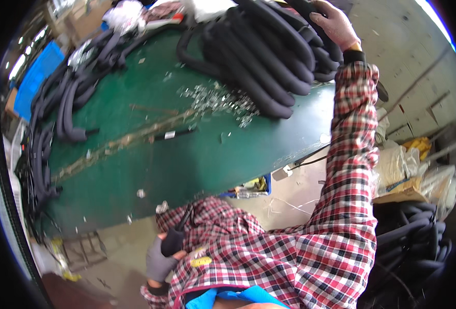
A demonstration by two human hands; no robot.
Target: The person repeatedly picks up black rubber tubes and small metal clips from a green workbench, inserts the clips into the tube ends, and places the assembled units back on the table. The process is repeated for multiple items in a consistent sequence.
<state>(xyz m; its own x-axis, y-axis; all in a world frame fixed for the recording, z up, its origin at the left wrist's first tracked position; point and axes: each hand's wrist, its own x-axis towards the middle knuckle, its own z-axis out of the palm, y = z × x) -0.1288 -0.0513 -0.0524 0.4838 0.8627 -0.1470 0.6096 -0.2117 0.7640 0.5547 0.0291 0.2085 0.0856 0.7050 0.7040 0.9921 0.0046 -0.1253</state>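
My right hand, in a pale glove, reaches out to the far right end of the table. Its fingers are closed round a black foam tube beside the big bundle of bent black foam tubes. Low in the view, close to my body, my left hand wears a grey glove. It is closed on a short black foam tube end, from which a thin dark piece sticks up. Small shiny metal clips lie scattered in front of the bundle.
More black foam tubes line the table's left edge by a blue bin. A dark strip with a white label lies on the green table. Below stands a blue crate. Bags and another tube pile fill the right.
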